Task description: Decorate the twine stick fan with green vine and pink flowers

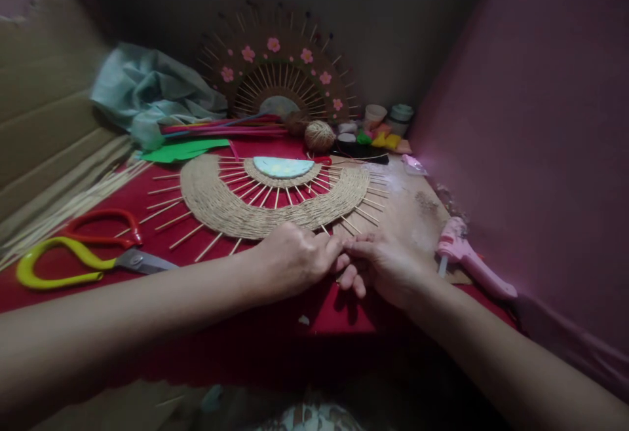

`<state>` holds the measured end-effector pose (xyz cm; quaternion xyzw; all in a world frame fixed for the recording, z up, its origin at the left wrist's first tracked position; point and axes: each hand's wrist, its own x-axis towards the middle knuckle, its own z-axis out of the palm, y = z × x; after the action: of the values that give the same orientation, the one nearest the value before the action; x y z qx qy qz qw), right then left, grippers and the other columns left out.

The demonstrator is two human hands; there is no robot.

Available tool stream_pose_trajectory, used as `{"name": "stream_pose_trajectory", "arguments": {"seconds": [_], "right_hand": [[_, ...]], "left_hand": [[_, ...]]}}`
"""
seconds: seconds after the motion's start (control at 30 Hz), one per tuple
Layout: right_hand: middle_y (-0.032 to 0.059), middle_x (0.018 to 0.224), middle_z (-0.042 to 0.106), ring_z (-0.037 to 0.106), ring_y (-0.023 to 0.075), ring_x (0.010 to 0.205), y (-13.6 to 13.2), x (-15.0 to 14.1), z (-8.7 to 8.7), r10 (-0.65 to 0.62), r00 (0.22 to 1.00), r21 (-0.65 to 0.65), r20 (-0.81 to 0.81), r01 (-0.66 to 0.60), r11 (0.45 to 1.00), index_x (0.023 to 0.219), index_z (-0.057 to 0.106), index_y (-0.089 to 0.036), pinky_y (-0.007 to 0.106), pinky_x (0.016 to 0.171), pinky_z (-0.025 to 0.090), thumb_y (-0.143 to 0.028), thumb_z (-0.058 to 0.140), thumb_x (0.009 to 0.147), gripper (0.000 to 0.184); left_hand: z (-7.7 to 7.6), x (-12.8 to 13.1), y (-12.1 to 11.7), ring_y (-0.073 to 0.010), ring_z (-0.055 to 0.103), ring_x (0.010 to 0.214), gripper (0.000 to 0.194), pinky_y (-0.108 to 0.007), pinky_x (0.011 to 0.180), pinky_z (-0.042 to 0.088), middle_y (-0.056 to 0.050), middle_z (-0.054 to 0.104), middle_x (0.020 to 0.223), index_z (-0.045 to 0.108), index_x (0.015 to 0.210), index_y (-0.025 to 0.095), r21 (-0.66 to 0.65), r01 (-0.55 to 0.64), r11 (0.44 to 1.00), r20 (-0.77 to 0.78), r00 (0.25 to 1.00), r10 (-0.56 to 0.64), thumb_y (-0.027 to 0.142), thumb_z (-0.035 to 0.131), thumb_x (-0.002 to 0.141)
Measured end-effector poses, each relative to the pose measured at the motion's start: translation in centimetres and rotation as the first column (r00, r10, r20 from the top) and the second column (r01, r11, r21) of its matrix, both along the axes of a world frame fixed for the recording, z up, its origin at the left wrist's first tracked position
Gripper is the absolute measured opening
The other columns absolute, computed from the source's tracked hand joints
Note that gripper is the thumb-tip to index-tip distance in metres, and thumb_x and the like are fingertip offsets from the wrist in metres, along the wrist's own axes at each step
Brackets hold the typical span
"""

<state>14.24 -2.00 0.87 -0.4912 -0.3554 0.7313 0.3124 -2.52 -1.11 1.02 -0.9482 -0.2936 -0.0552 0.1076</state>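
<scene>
A half-round woven fan of tan twine (236,211) lies on the red cloth, thin wooden sticks radiating past its outer edge. At its inner centre sits a pale blue half-disc (282,167). My left hand (297,257) is closed in a pinch just below the fan's lower rim. Meeting it fingertip to fingertip, my right hand (386,264) pinches with thumb and forefinger, its other fingers curled. Whatever lies between the fingertips is too small or hidden to make out. Stick ends show right behind the hands.
Scissors (140,261) with yellow and red handles lie left. A pink glue gun (472,261) rests at right on a brown board (407,202). Behind are a twine ball (319,136), green sheets (187,150), a grey-blue cloth (152,84) and a flower-decorated fan (289,51). A pink wall bounds the right.
</scene>
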Motion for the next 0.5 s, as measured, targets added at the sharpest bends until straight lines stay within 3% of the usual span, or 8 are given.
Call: {"name": "stream_pose_trajectory", "arguments": {"seconds": [0.13,0.33,0.5], "right_hand": [[0.0058,0.053,0.064,0.059,0.0115,0.038,0.1,0.3,0.2,0.032,0.999,-0.031,-0.014,-0.033,0.999,0.062,0.059,-0.009,0.016,0.03,0.042,-0.006,0.045,0.083,0.026],[0.0054,0.054,0.065,0.059,0.0101,0.039,-0.1,-0.1,0.0,-0.042,0.998,-0.032,-0.055,0.04,0.999,0.064,0.059,-0.009,0.014,0.03,0.04,-0.002,0.042,0.085,0.028],[0.0062,0.053,0.063,0.06,0.0109,0.039,-0.2,-0.8,0.3,-0.098,0.992,-0.084,-0.076,0.092,0.992,0.063,0.057,-0.009,0.015,0.03,0.04,-0.001,0.036,0.087,0.034]], "left_hand": [[-0.2,-0.1,0.1,-0.016,0.058,0.055,0.029,-0.026,0.043,0.024,-0.007,0.062,0.063,0.059,0.099,0.012,-0.001,0.007,1.0,0.017,1.0,-0.007,0.024,0.033,0.094],[0.0,-0.3,0.3,-0.0133,0.055,0.051,0.018,-0.026,0.042,0.016,-0.003,0.065,0.065,0.06,0.089,0.017,-0.138,-0.099,0.985,0.062,0.992,0.108,0.02,0.042,0.09],[0.3,-0.2,0.3,-0.0137,0.054,0.052,0.021,-0.026,0.044,0.016,-0.004,0.066,0.065,0.062,0.089,0.018,-0.177,-0.12,0.977,0.105,0.985,0.14,0.025,0.043,0.091]]}}
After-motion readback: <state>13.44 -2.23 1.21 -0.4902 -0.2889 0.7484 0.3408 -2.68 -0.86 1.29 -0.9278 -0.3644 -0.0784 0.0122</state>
